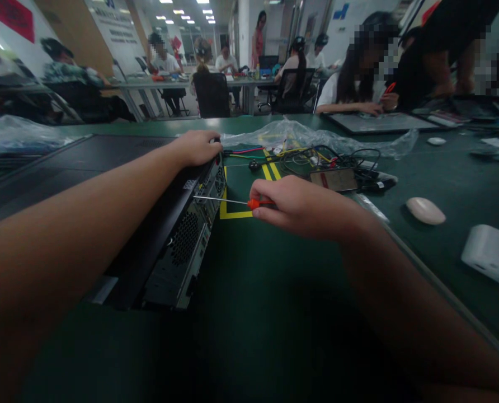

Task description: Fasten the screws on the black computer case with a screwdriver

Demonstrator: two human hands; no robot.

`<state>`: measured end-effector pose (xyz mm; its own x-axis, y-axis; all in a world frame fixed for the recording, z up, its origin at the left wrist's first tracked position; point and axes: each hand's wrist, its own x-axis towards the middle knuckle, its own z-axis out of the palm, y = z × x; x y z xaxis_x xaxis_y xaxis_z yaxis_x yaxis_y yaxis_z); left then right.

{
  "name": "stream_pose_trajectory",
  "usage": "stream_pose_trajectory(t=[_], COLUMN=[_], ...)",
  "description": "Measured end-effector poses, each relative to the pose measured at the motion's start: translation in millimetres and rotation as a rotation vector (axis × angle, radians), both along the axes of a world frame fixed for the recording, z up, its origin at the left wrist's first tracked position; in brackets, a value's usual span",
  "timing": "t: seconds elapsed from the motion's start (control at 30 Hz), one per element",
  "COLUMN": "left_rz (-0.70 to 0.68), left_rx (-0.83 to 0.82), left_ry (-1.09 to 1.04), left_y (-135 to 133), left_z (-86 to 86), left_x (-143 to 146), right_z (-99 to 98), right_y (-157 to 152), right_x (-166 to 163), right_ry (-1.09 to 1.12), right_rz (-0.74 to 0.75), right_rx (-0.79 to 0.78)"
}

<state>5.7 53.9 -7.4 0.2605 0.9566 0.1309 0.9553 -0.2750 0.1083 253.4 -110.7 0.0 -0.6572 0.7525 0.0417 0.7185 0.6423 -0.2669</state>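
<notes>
A black desktop computer case (85, 173) lies on its side at the left, its metal rear panel (186, 246) facing right. My left hand (199, 146) grips the far end of the case's top edge, fingers curled over beside the rear panel. In my right hand (291, 204), closed round the handle, is a screwdriver (253, 204) with an orange-red handle and a long thin shaft. The shaft points left, and its tip appears to meet the upper edge of the rear panel. Whether it sits in a screw is too small to tell.
Behind lie clear plastic wrap (300, 137) and tangled cables (300, 159) beside a dark box-shaped adapter (335, 179). A pale computer mouse (425, 210) and a white power block (490, 254) are on the right. A co-worker (358, 84) sits across the green table (274, 296).
</notes>
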Motion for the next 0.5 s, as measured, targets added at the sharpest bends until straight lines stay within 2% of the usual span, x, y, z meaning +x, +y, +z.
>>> stream_pose_trajectory(t=[0.5], left_rz=[-0.018], left_rx=[0.0], left_ry=[-0.037], left_y=[2.4], left_z=[-0.3], left_x=[-2.6], right_z=[0.3], right_y=[-0.8], right_x=[-1.7], right_ry=[-0.034], right_rz=[-0.016], right_rx=[-0.02])
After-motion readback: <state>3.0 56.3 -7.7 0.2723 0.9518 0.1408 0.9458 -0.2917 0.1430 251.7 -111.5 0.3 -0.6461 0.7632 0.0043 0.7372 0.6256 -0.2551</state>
